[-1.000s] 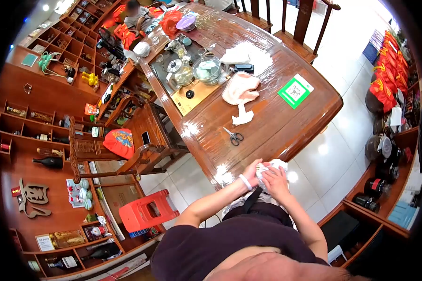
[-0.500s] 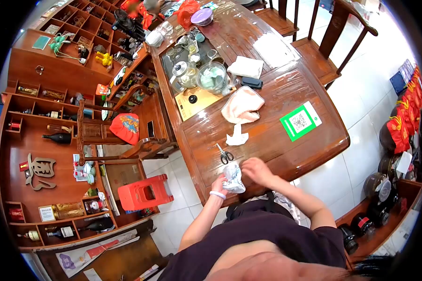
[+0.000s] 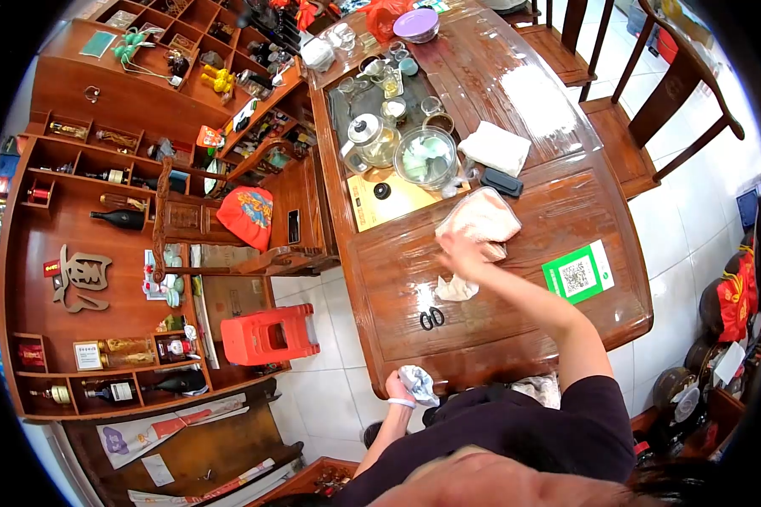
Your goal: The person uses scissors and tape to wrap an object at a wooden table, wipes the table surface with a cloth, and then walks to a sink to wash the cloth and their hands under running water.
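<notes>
Left hand full, right hand out over the towel

Step in hand, by judgement: a one-handed reach across the table point(image 3: 499, 348) while the other hand minds a soft bundle. To do it well, a light grip on the left is best, firm enough that no fold slips off the table's near edge. The right arm does better passing above the surface than sweeping along it: the scissors point(image 3: 431, 318) lie close by, handles toward the person, blades hard to make out. Anything lifted from the pink towel point(image 3: 482, 215) is best pinched by a single fold, so the crumpled white cloth point(image 3: 457, 288) just beside it is not dragged along.

Hands. Left hand point(image 3: 396, 385): low, by the near corner of the table, fingers curled closed around a pale crumpled bundle point(image 3: 419, 385), most of which bulges out on the side toward the table. Whether the bundle touches the edge, cannot tell. Right hand point(image 3: 461, 255): stretched forward, blurred, fingers extended and loosely parted over the towel's near side. Nothing visible in its grasp; whether fingertips meet the towel, cannot tell.

Round about: green code card point(image 3: 578, 272) flat to the right; dark case point(image 3: 500, 182) beyond the towel; glass bowl point(image 3: 425, 156) farther off, near the kettle point(image 3: 372, 142).
</notes>
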`<state>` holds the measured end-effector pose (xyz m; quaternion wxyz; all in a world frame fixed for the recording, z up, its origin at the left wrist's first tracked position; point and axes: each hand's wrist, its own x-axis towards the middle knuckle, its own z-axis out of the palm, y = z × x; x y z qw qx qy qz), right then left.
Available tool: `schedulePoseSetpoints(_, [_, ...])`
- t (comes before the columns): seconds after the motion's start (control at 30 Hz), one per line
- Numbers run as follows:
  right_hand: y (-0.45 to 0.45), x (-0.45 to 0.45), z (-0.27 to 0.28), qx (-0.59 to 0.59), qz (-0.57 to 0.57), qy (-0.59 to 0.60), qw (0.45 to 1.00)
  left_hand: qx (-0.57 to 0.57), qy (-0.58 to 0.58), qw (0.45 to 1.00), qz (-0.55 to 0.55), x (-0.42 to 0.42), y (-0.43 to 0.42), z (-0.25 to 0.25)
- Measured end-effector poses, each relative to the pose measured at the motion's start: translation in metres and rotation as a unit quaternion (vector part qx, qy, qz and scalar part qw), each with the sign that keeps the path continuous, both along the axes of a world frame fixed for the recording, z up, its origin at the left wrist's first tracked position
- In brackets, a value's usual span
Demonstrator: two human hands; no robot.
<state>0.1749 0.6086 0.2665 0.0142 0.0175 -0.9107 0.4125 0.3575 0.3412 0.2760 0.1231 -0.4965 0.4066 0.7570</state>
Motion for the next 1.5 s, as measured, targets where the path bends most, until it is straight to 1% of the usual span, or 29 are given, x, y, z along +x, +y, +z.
schedulePoseSetpoints(0.07, [-0.034, 0.024, -0.033, 0.029, 0.097, 0.046, 0.994, -0.002, -0.019, 1.000, -0.015, -0.008, -0.010, -0.013])
schedulePoseSetpoints(0.13, [-0.056, 0.063, -0.023, 0.041, 0.196, 0.013, 0.980, -0.067, -0.040, 0.990, -0.116, -0.021, -0.015, -0.025])
schedulePoseSetpoints(0.17, [-0.068, 0.079, -0.038, 0.078, 0.190, 0.041, 0.978, -0.110, -0.061, 0.984, -0.125, -0.037, 0.008, 0.000])
schedulePoseSetpoints(0.2, [-0.078, 0.092, -0.053, 0.114, 0.182, 0.070, 0.974, -0.178, -0.019, 0.973, -0.145, -0.041, 0.004, -0.021])
schedulePoseSetpoints(0.3, [-0.081, 0.106, -0.075, 0.038, 0.137, 0.076, 0.987, -0.193, 0.051, 0.943, -0.267, -0.069, 0.012, -0.025])
schedulePoseSetpoints(0.33, [-0.080, 0.105, -0.076, 0.007, 0.115, 0.083, 0.990, -0.202, 0.064, 0.922, -0.324, -0.082, 0.017, -0.021])
schedulePoseSetpoints(0.37, [-0.076, 0.106, -0.078, -0.032, 0.097, 0.071, 0.992, -0.249, 0.071, 0.885, -0.387, -0.093, 0.023, -0.016])
schedulePoseSetpoints(0.4, [-0.069, 0.105, -0.074, -0.054, 0.091, 0.097, 0.990, -0.306, 0.096, 0.831, -0.454, -0.102, 0.025, -0.015])
schedulePoseSetpoints(0.43, [-0.062, 0.103, -0.072, -0.042, 0.071, 0.119, 0.989, -0.322, 0.124, 0.810, -0.474, -0.106, 0.026, -0.025])
schedulePoseSetpoints(0.47, [-0.066, 0.105, -0.099, -0.098, 0.028, 0.026, 0.994, -0.308, 0.168, 0.805, -0.477, -0.110, 0.031, -0.022])
schedulePoseSetpoints(0.5, [-0.055, 0.104, -0.088, -0.121, 0.000, 0.055, 0.991, -0.291, 0.162, 0.805, -0.490, -0.112, 0.029, -0.027])
schedulePoseSetpoints(0.53, [-0.033, 0.097, -0.050, -0.043, 0.036, 0.129, 0.990, -0.302, 0.160, 0.790, -0.509, -0.111, 0.023, -0.039])
schedulePoseSetpoints(0.57, [-0.022, 0.098, -0.042, -0.021, 0.008, 0.081, 0.996, -0.324, 0.156, 0.771, -0.525, -0.112, 0.025, -0.038])
schedulePoseSetpoints(0.6, [-0.016, 0.100, -0.046, -0.036, -0.062, 0.147, 0.986, -0.347, 0.155, 0.752, -0.538, -0.110, 0.024, -0.036])
schedulePoseSetpoints(0.67, [-0.004, 0.105, -0.042, -0.104, -0.110, 0.043, 0.988, -0.344, 0.144, 0.757, -0.537, -0.103, 0.017, -0.042])
schedulePoseSetpoints(0.7, [0.003, 0.100, -0.040, -0.100, -0.105, 0.049, 0.988, -0.345, 0.135, 0.760, -0.534, -0.101, 0.012, -0.044])
schedulePoseSetpoints(0.77, [0.016, 0.082, -0.030, -0.153, -0.127, 0.014, 0.980, -0.386, 0.120, 0.724, -0.558, -0.101, -0.002, -0.052])
schedulePoseSetpoints(0.8, [0.025, 0.062, -0.019, -0.118, -0.129, 0.067, 0.982, -0.408, 0.122, 0.710, -0.560, -0.103, -0.009, -0.056])
schedulePoseSetpoints(0.87, [0.043, 0.009, -0.005, -0.114, -0.138, 0.083, 0.980, -0.404, 0.083, 0.723, -0.554, -0.113, -0.019, -0.059])
schedulePoseSetpoints(0.9, [0.053, -0.022, 0.008, -0.097, -0.135, 0.137, 0.977, -0.404, 0.065, 0.737, -0.538, -0.118, -0.022, -0.061])
schedulePoseSetpoints(0.93, [0.062, -0.057, 0.019, -0.079, -0.131, 0.192, 0.969, -0.416, 0.059, 0.727, -0.543, -0.123, -0.028, -0.067])
schedulePoseSetpoints(1.0, [0.079, -0.128, 0.022, -0.042, -0.117, 0.205, 0.971, -0.409, 0.025, 0.723, -0.555, -0.132, -0.031, -0.070])
schedulePoseSetpoints(1.07, [0.088, -0.202, 0.021, 0.002, -0.100, 0.215, 0.971, -0.431, 0.006, 0.694, -0.577, -0.138, -0.027, -0.064])
schedulePoseSetpoints(1.13, [0.094, -0.269, 0.011, 0.061, -0.072, 0.151, 0.984, -0.401, -0.006, 0.724, -0.562, -0.134, -0.035, -0.079])
schedulePoseSetpoints(1.17, [0.095, -0.298, 0.004, 0.064, -0.070, 0.151, 0.984, -0.399, -0.010, 0.733, -0.551, -0.136, -0.034, -0.078])
schedulePoseSetpoints(1.23, [0.091, -0.346, -0.012, 0.233, 0.009, -0.030, 0.972, -0.389, -0.020, 0.753, -0.531, -0.134, -0.031, -0.072])
schedulePoseSetpoints(1.27, [0.086, -0.365, -0.021, 0.233, 0.013, -0.031, 0.972, -0.381, -0.025, 0.763, -0.522, -0.134, -0.031, -0.073])
schedulePoseSetpoints(1.37, [0.072, -0.403, -0.030, 0.301, 0.115, -0.201, 0.925, -0.368, -0.051, 0.771, -0.517, -0.137, -0.029, -0.069])
schedulePoseSetpoints(1.5, [0.057, -0.421, -0.057, 0.335, 0.121, -0.277, 0.892, -0.340, -0.075, 0.790, -0.505, -0.144, -0.025, -0.060])
